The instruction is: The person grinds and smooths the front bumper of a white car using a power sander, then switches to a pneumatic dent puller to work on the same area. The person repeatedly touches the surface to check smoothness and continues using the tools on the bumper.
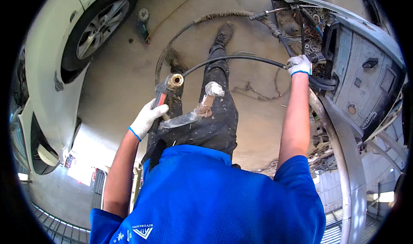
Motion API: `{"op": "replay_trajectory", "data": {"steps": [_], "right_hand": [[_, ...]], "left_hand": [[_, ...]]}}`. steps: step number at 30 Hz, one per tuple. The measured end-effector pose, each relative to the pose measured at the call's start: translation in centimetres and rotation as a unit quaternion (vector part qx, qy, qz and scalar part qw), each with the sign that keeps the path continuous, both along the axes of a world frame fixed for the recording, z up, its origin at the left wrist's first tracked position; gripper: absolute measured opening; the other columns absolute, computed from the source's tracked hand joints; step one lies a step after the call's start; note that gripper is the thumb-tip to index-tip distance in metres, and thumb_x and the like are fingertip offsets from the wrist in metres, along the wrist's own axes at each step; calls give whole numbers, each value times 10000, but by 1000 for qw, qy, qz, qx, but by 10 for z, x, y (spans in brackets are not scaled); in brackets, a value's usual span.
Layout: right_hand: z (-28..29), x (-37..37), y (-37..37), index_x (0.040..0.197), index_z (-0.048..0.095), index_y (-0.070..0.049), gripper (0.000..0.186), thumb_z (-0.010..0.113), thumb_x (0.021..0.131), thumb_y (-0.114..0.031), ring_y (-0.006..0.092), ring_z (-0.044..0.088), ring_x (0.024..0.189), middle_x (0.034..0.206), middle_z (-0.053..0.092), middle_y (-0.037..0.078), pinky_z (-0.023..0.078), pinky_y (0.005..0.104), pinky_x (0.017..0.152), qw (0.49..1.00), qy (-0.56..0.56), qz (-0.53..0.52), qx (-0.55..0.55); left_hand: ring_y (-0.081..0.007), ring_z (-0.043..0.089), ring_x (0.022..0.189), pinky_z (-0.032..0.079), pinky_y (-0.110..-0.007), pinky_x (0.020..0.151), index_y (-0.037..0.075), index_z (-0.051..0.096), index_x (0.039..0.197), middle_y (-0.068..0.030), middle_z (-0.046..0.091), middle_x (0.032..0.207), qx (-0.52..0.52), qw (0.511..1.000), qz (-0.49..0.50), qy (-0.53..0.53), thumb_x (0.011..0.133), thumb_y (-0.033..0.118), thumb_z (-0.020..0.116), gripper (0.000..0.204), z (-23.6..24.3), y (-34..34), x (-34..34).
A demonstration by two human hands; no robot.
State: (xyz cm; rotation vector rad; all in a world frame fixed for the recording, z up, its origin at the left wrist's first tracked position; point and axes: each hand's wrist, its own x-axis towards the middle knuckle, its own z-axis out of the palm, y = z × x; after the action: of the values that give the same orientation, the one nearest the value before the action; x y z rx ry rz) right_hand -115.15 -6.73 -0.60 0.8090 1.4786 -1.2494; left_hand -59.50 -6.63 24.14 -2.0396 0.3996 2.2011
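Observation:
My left hand (pixel 147 118), in a white glove with a blue cuff, is closed round a dark pistol-shaped gun (pixel 161 92). The gun has a red patch on its side and a round brass end (pixel 176 81). A black cable (pixel 241 57) arcs from beside it across to the right. My right hand (pixel 300 65), gloved alike, grips that cable near the front of a blue-grey machine (pixel 365 76). Over my thighs is a grey bar (pixel 180 121) with a brownish joint and a white knobbed end (pixel 214 89); what supports it is hidden.
A pale car with its wheel (pixel 103 29) stands at the left. A wrapped hose (pixel 223 14) loops past my boots. On the floor lie a chain (pixel 256 92) and a green grinder-like tool (pixel 143 22). Metal washers (pixel 320 20) fill a tray beside the machine. A pale curved pipe (pixel 337 153) runs down the right.

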Motion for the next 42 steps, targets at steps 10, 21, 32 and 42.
{"op": "replay_trajectory", "data": {"steps": [10, 21, 32, 42], "right_hand": [[12, 4, 8, 730, 401, -161, 357, 486, 1045, -307, 115, 254, 359, 502, 276, -44, 254, 294, 338, 975, 134, 158, 83], [143, 136, 44, 796, 461, -171, 300, 565, 1024, -336, 54, 286, 399, 543, 309, -98, 221, 249, 354, 958, 16, 262, 118], [236, 178, 7, 934, 537, -109, 156, 632, 995, -216, 45, 359, 422, 582, 424, -66, 271, 233, 378, 892, 192, 407, -39], [325, 188, -127, 758, 482, -151, 302, 638, 1007, -222, 66, 297, 444, 567, 346, -59, 222, 258, 413, 880, 152, 335, -302]], "left_hand": [[-119, 573, 885, 490, -293, 764, 2, 570, 1292, -42, 619, 1006, -46, 998, 40, 35, 913, 355, 702, 535, -2, 36, 54], [-120, 571, 739, 459, -290, 679, 53, 621, 1110, -32, 617, 822, 9, 998, 70, 6, 898, 388, 728, 411, -1, 14, 35], [-99, 580, 669, 461, -266, 507, 76, 590, 1147, -11, 611, 835, 2, 1000, 20, 20, 860, 290, 738, 387, 4, 8, 7], [-135, 580, 775, 487, -304, 692, 29, 608, 1126, -43, 630, 899, -92, 994, -3, 52, 798, 250, 769, 427, 21, 31, 18]]}}
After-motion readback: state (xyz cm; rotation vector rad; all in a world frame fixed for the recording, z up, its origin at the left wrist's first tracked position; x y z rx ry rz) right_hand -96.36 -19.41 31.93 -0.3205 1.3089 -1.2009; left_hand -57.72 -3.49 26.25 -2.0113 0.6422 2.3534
